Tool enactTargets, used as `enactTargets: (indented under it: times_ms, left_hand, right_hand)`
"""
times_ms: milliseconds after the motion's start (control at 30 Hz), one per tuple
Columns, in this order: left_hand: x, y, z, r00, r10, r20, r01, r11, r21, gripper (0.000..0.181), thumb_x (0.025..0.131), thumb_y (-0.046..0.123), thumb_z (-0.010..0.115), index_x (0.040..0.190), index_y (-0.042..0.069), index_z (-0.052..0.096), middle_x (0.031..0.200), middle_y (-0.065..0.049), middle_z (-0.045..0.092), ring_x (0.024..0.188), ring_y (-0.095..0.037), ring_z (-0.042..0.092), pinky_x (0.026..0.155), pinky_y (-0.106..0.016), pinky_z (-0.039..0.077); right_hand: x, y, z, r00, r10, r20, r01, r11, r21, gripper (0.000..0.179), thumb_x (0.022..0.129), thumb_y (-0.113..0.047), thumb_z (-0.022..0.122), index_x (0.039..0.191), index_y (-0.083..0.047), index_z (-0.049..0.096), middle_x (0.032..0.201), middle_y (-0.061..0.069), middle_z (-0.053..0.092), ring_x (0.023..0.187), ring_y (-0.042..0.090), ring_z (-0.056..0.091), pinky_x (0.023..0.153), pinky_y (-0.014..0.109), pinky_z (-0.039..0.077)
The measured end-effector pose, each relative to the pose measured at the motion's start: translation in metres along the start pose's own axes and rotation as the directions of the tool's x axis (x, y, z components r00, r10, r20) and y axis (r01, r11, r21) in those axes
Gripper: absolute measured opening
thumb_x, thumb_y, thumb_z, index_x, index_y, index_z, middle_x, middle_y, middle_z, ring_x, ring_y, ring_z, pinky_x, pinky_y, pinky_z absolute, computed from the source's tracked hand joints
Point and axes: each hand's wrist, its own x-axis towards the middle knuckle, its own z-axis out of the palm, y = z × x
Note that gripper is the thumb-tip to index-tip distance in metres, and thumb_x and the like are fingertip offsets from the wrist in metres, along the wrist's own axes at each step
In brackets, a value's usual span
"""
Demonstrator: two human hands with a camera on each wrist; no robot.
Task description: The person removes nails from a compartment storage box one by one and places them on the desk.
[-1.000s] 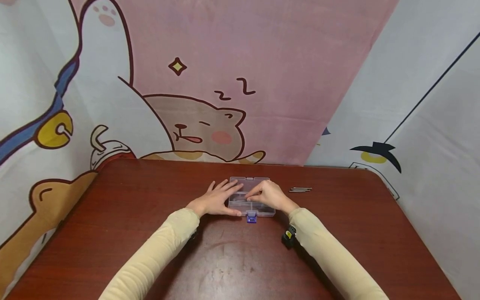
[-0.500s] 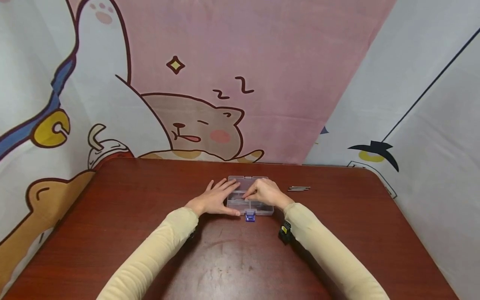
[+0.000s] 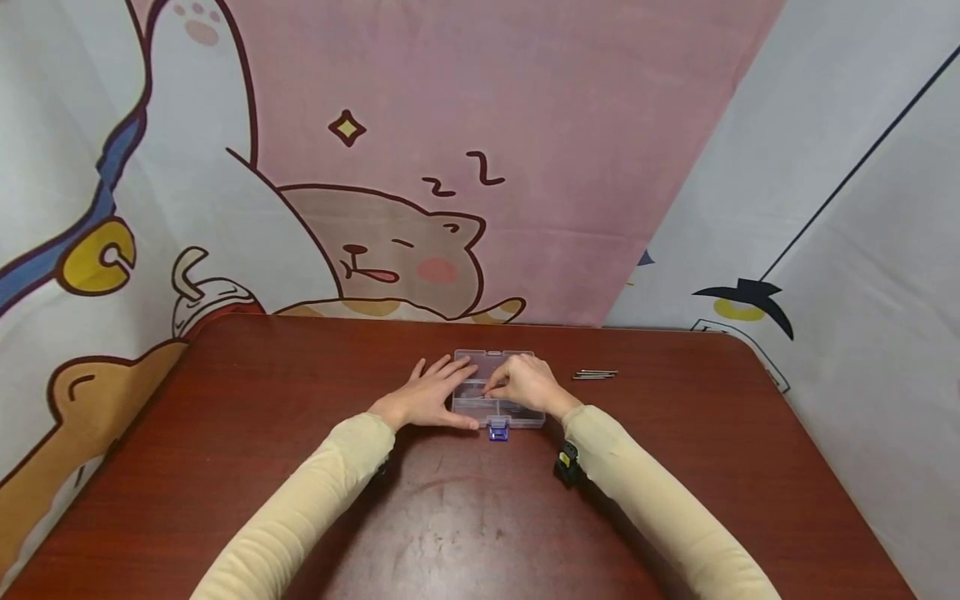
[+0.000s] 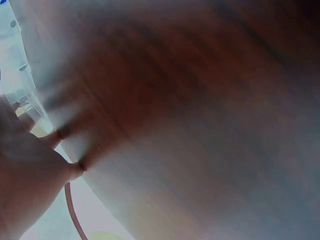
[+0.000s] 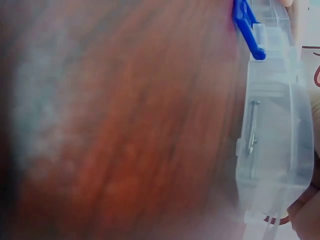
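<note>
A clear plastic compartment box (image 3: 480, 414) with a blue latch (image 3: 498, 432) at its front lies on the table. My left hand (image 3: 427, 400) rests spread along its left side, fingers over the rear rim and thumb at the front left corner. Inside the middle compartment, thumb and index finger of my right hand (image 3: 531, 383) pinch a thin nail, mostly covered by the fingertips. Through the box wall (image 5: 272, 132) in the right wrist view, a metal nail (image 5: 253, 125) shows in a front compartment. The left wrist view catches the left hand (image 4: 27, 175) beside the box (image 4: 15, 65).
Several loose nails (image 3: 595, 375) lie side by side on the brown table (image 3: 450, 517), right of the box. Behind the table hangs a cloth backdrop (image 3: 555, 150) with cartoon animals.
My right hand has shifted slightly left within the box, fingertips still low in the middle compartment. The left hand keeps its place; the whole head view has drifted a little.
</note>
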Motion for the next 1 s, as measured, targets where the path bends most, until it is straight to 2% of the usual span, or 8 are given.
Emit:
enactTargets:
  times_ms: [133,533,767,1000]
  left_hand:
    - [0.0,-0.001,0.0,1.0,-0.006,-0.006,0.007,1.0,0.008,0.099,0.079,0.068,0.064,0.155,0.017,0.025,0.16,-0.005,0.016,0.144,-0.035,0.011,0.108,-0.065,0.006]
    - [-0.001,0.002,0.0,1.0,-0.003,-0.004,0.003,1.0,0.003,0.098,0.079,0.068,0.063,0.154,0.016,0.026,0.16,-0.006,0.017,0.144,-0.035,0.011,0.109,-0.064,0.006]
    - [-0.001,0.002,0.0,1.0,-0.003,-0.006,0.003,1.0,0.004,0.098,0.079,0.068,0.063,0.154,0.016,0.027,0.159,-0.006,0.018,0.144,-0.036,0.012,0.108,-0.064,0.006]
    - [-0.002,0.003,-0.001,1.0,0.0,-0.008,0.0,1.0,0.005,0.098,0.079,0.068,0.063,0.154,0.016,0.027,0.159,-0.006,0.018,0.144,-0.036,0.012,0.108,-0.064,0.006]
  right_hand:
    - [-0.001,0.002,0.002,1.0,-0.008,-0.024,0.008,1.0,0.02,0.006,0.082,-0.03,0.078,0.082,-0.024,0.08,0.069,-0.02,0.066,0.054,-0.001,0.048,0.052,0.025,0.04]
    - [-0.007,0.006,-0.002,1.0,-0.018,-0.019,0.022,0.978,0.206,0.007,0.086,-0.023,0.076,0.084,-0.017,0.079,0.074,-0.017,0.067,0.054,0.001,0.045,0.049,0.022,0.036]
    - [-0.011,0.006,-0.003,0.999,-0.003,-0.041,0.015,0.955,0.296,0.003,0.085,-0.017,0.075,0.087,-0.017,0.078,0.058,-0.014,0.057,0.046,0.002,0.036,0.045,0.022,0.031]
    - [-0.017,0.003,-0.009,0.998,-0.019,-0.053,0.036,0.941,0.335,0.004,0.087,-0.014,0.073,0.089,-0.013,0.077,0.05,-0.011,0.048,0.044,0.001,0.033,0.043,0.02,0.029]
